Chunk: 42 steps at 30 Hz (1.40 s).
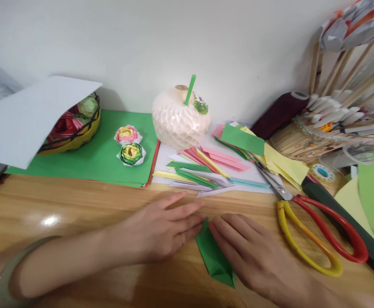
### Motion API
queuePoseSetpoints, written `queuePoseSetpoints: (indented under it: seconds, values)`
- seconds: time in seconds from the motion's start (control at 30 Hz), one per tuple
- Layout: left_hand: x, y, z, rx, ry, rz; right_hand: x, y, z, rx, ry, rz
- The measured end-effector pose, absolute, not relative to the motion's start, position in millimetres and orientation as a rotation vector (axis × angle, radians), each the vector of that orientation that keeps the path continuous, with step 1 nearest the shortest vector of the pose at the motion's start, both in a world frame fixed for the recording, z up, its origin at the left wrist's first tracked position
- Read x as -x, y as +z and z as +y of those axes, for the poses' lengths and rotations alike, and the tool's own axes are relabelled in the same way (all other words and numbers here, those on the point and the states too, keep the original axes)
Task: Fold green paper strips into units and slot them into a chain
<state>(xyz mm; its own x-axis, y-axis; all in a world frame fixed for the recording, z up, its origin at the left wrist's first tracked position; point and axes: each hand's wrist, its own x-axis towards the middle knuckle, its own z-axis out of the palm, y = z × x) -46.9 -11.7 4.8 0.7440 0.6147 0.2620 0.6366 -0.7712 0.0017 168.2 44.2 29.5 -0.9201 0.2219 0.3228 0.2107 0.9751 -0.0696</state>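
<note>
A folded piece of green paper lies on the wooden table between my two hands. My left hand, with a ring and a pale bangle, has its fingers spread over the table; its lower fingertips touch the paper's upper left edge. On the other side my right hand presses its bent, closed fingers along the paper's right edge, hiding part of it. Beyond my hands lies a pile of folded paper strips in green, yellow, pink, white and blue. Scissors with red and yellow handles rest right of my right hand.
A white textured coconut with a green straw stands against the wall. Two paper flowers sit on green sheets. At left, a white sheet overhangs a yellow basket. A craft-stick holder and dark-handled tool occupy the right.
</note>
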Motion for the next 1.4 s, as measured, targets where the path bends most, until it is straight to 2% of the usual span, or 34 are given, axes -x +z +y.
queuePoseSetpoints:
  seconds: [0.23,0.53,0.77,1.0,1.27,1.4]
  values:
    - [45.8,4.9,-9.8,2.855,-0.444,-1.015,-179.0,29.0,54.1,0.399,0.269,-2.824]
    - [46.6,9.2,-11.4,2.825,-0.466,-1.014,-186.2,32.8,52.4,0.42,0.211,-2.906]
    - [41.4,6.0,-20.3,2.65,-0.521,-1.051,-222.0,34.8,42.5,0.71,0.266,-2.652]
    - [32.9,6.4,-25.3,2.53,-0.602,-1.053,-212.4,27.2,36.9,0.673,0.316,-2.698]
    - [28.8,11.7,-18.3,2.609,-0.623,-1.058,-211.6,30.4,47.4,0.521,-0.023,-2.828]
    - [27.0,13.0,-17.7,2.636,-0.572,-0.943,-210.1,24.8,49.4,0.456,0.028,-2.792]
